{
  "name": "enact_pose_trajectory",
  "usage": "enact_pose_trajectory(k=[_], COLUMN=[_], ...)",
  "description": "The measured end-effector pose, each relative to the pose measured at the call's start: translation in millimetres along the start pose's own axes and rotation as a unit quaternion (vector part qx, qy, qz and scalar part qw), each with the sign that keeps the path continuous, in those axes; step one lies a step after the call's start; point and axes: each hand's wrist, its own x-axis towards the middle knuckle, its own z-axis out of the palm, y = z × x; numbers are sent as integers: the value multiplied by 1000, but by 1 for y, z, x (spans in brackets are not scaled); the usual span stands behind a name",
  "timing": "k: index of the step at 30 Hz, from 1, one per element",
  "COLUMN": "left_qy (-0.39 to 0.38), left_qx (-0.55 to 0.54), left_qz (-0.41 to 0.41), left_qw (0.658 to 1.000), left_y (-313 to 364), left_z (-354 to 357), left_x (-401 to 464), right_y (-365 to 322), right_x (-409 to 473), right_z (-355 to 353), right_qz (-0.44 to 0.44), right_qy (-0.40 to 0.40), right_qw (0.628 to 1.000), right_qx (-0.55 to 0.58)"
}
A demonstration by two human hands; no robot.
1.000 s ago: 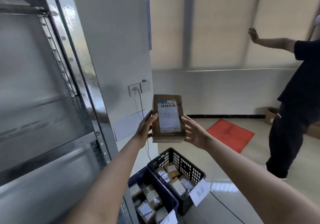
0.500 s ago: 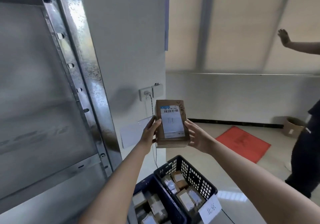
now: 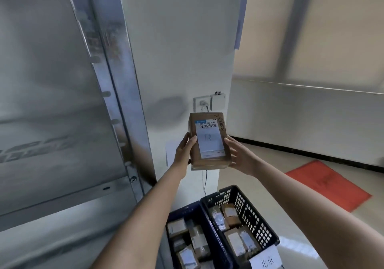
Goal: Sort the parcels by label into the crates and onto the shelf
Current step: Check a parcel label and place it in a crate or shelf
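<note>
A brown cardboard parcel (image 3: 209, 142) with a white barcode label facing me is held up at chest height in front of the white wall. My left hand (image 3: 184, 150) grips its left side, thumb over the front. Its right side rests in my right hand (image 3: 239, 156), fingers behind the box. Below stand two crates side by side: a black crate (image 3: 252, 216) with a paper tag and a blue crate (image 3: 193, 211) to its left, both holding several small parcels. The metal shelf (image 3: 62, 194) fills the left.
The shelf's steel upright (image 3: 116, 94) stands close on the left. A wall socket (image 3: 202, 103) with a cable running down sits behind the parcel. A red mat (image 3: 330, 183) lies on the floor at the right, with pale tiled floor around it.
The view has swung left and closer to the shelf, so the other person at the right is out of frame. Both hands still hold the parcel in the same way.
</note>
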Motion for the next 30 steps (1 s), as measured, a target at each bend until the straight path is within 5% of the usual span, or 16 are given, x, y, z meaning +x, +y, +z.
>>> enact_pose_trajectory(k=[30], left_qy=[245], left_qx=[4], left_qz=[-12], left_qw=[970], left_y=[-45], left_z=[104], left_x=[-60], right_y=[20], right_x=[15], right_z=[-92], right_qz=[98], right_qy=[-220], right_qw=[970], right_qx=[-17])
